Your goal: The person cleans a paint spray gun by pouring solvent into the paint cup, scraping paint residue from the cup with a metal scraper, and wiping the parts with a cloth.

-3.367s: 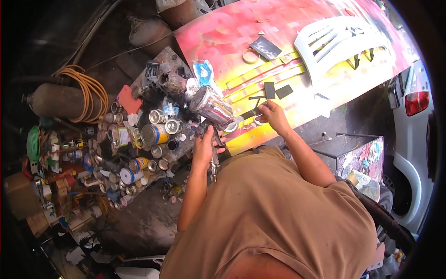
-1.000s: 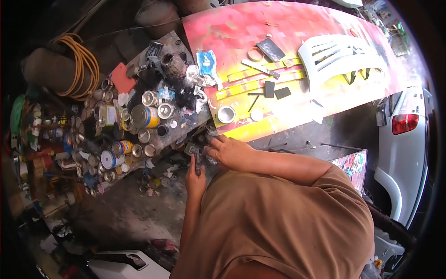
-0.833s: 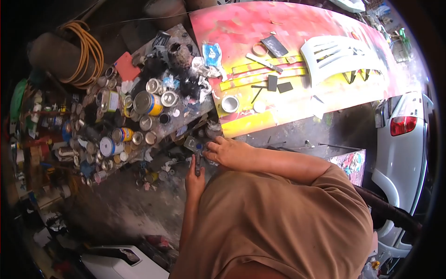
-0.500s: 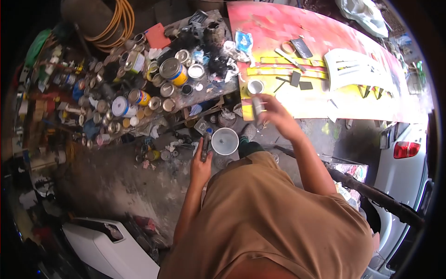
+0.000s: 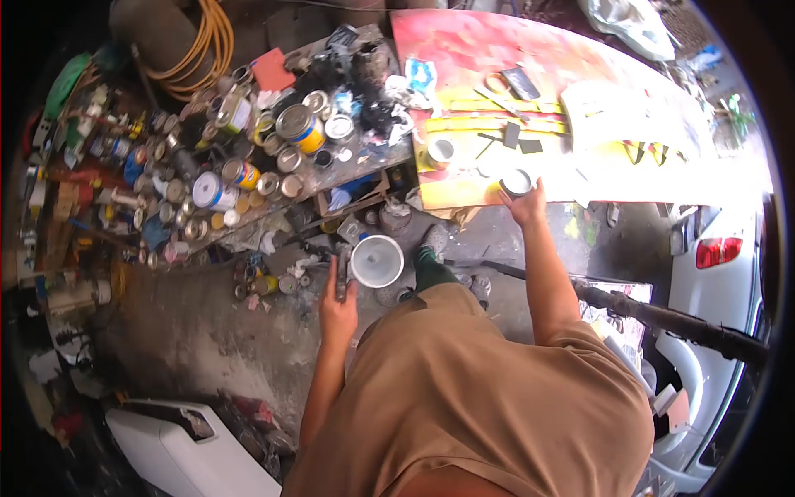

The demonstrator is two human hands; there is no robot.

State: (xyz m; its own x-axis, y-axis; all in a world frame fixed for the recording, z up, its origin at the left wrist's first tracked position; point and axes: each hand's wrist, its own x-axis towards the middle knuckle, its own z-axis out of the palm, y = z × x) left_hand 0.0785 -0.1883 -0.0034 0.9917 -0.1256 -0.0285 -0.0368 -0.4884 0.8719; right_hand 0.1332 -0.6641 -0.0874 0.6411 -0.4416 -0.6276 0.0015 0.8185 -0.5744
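Note:
My left hand (image 5: 339,306) is closed round the handle of a spray gun, whose open round cup (image 5: 377,262) faces up beside it over the floor. The cup looks pale inside. At the near edge of the painted panel (image 5: 464,194), my right hand (image 5: 528,204) grips a small round lid (image 5: 516,182) between thumb and fingers. A white cup (image 5: 440,151) stands on the panel to the left of that hand. Dark flat pads (image 5: 512,134) and a thin dark stick lie just beyond the lid.
Paint cans (image 5: 300,127) crowd the bench (image 5: 354,170) at the left. A white bumper part (image 5: 613,120) lies on the panel. A dark pole (image 5: 662,319) crosses at the right, near a white car (image 5: 704,286). A white body part (image 5: 178,447) is at the lower left.
My right hand has gone from the gun to the panel edge, where it now holds the lid. The gun's cup, earlier covered, shows open. My left hand has shifted slightly left.

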